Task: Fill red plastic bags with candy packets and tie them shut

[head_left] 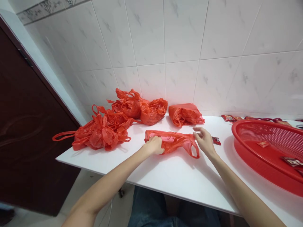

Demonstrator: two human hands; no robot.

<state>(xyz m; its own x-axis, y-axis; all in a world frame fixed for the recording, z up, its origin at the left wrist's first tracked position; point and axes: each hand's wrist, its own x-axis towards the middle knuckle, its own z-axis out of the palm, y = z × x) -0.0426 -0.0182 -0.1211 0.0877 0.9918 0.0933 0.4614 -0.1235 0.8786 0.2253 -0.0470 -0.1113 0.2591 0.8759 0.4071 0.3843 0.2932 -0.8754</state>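
Note:
A thin red plastic bag (pixel 176 142) lies stretched sideways on the white table (pixel 163 170), its mouth partly spread and one handle loop hanging at the right. My left hand (pixel 155 145) is closed on the left part of the bag, fingers partly hidden in the folds. At the opposite end my right hand (pixel 204 140) pinches the bag's edge between thumb and fingers, with the forefinger reaching a little above. Just beyond my right wrist lies a small dark red packet (pixel 216 140).
Several filled red bags (pixel 104 129) are heaped at the left, and another bag (pixel 186 114) sits against the tiled wall (pixel 180 37). A large red mesh basket (pixel 258 157) with a few packets stands at the right. More packets (pixel 230 118) lie behind it.

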